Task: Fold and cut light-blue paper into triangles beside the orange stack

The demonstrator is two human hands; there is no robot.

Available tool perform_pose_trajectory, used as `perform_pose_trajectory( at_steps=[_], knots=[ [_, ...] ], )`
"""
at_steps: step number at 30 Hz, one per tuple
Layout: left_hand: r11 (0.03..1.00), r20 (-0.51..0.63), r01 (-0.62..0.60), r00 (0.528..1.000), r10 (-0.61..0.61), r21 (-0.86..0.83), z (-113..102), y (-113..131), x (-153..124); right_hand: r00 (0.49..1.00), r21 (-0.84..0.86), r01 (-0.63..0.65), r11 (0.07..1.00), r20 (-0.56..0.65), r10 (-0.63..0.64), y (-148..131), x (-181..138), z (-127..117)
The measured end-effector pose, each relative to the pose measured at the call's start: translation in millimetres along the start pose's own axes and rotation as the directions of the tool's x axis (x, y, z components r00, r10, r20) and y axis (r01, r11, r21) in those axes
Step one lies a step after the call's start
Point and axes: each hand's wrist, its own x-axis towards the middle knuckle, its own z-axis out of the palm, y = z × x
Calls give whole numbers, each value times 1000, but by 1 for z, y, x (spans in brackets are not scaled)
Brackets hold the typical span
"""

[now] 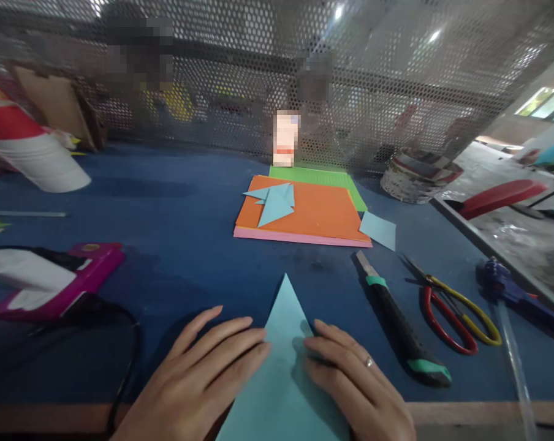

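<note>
A light blue sheet of paper, folded into a tall triangle, lies on the blue table at the near edge, its tip pointing away from me. My left hand lies flat with fingers stretched out, the fingertips pressing the triangle's left edge. My right hand, a ring on one finger, lies flat on the triangle's right side. Neither hand grips anything.
A stack of orange, pink and green paper with folded blue pieces lies ahead, a blue scrap beside it. To the right lie a utility knife, scissors and a blue glue gun. A magenta glue gun sits left. Mesh screen behind.
</note>
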Motion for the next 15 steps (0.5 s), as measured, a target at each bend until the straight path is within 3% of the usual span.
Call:
perform_pose_trajectory(
  at_steps=[5, 15],
  knots=[
    [997, 11, 9, 1000, -8, -78, -2, 0, 1, 997, -119, -59, 991, 42, 64, 4, -9, -8],
    [985, -8, 36, 999, -38, -168, 3, -3, 4, 984, 13, -165, 986, -61, 166, -4, -13, -8]
  ],
)
